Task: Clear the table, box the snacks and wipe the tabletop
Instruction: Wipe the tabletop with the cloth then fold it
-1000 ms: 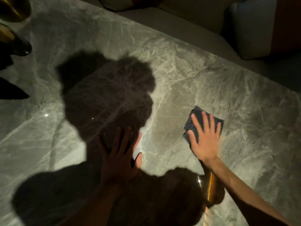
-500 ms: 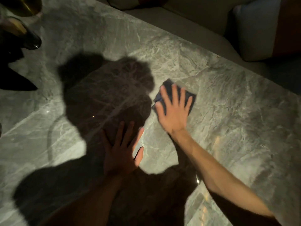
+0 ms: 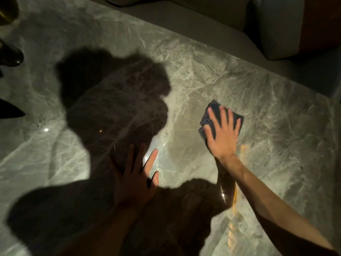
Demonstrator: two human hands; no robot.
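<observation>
A folded dark blue-grey cloth (image 3: 212, 110) lies flat on the grey marble tabletop (image 3: 276, 126), right of centre. My right hand (image 3: 222, 134) presses down on it with the fingers spread, covering most of the cloth. My left hand (image 3: 135, 177) rests flat on the tabletop in my own shadow, fingers apart, holding nothing. No snacks or box are in view.
Dark glossy objects (image 3: 10, 56) stand at the table's left edge, one with a gold sheen. A beige sofa seat (image 3: 193, 17) with a grey cushion (image 3: 276, 24) runs along the far side of the table. My shadow darkens the middle and near left of the tabletop.
My right hand slid the cloth left and away across the marble, then back to the right. My left hand stayed planted on the tabletop.
</observation>
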